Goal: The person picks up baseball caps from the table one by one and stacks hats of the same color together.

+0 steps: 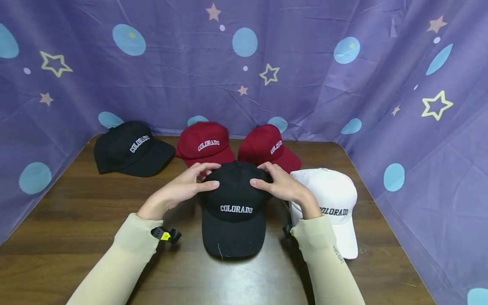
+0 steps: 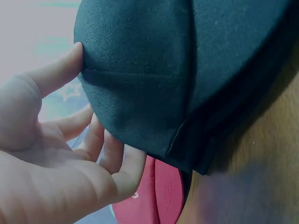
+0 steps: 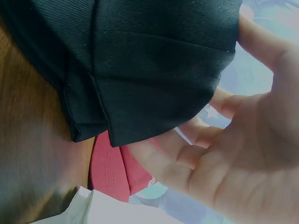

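A black baseball cap (image 1: 234,228) with white COLORADO lettering sits at the middle of the table, its brim toward me. My left hand (image 1: 187,185) holds the left side of the crown, thumb at the front and fingers behind. From the other side my right hand (image 1: 283,184) grips the crown the same way. In the left wrist view the left thumb presses the black fabric (image 2: 135,93) while the fingertips curl around its back edge. The right wrist view has the right fingers partly hidden behind the cap (image 3: 159,88).
Behind stand a red cap (image 1: 206,142) and another red cap (image 1: 263,146), with a second black cap (image 1: 126,146) at the back left. A white cap (image 1: 331,190) lies right, partly covered by my right arm. A purple curtain (image 1: 305,97) surrounds the wooden table (image 1: 76,224).
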The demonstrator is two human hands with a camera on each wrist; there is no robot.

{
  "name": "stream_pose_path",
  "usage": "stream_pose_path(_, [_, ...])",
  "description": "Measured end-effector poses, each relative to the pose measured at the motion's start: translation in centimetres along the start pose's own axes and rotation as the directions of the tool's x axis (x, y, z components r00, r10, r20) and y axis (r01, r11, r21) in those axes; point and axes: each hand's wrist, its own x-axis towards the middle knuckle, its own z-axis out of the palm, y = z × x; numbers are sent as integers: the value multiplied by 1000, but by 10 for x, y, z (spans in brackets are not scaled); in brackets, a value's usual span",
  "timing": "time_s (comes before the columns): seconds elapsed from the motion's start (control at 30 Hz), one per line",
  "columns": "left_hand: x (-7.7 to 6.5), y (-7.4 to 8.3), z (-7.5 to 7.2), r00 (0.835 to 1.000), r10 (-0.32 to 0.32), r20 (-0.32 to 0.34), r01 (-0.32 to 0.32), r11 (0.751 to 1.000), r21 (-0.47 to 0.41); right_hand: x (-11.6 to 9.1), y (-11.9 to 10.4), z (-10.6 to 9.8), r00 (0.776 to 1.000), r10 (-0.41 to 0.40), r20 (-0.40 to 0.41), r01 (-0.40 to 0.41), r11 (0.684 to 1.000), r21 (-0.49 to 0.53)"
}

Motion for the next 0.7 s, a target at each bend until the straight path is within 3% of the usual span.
stream_pose_path(0.27, [-6,11,0,999,34,-15,-33,999,32,-2,1,-5,999,-46,21,45,999,9])
stream_pose_path(0.4, [-12,23,1,1000,27,-10,-26,999,29,-1,2,-5,997,-77,10,77,997,-3])
stream_pose_path(0.7, [-10,22,0,1000,17,-15,-17,1000,23,0,1,-4,997,-76,24,77,996,-43])
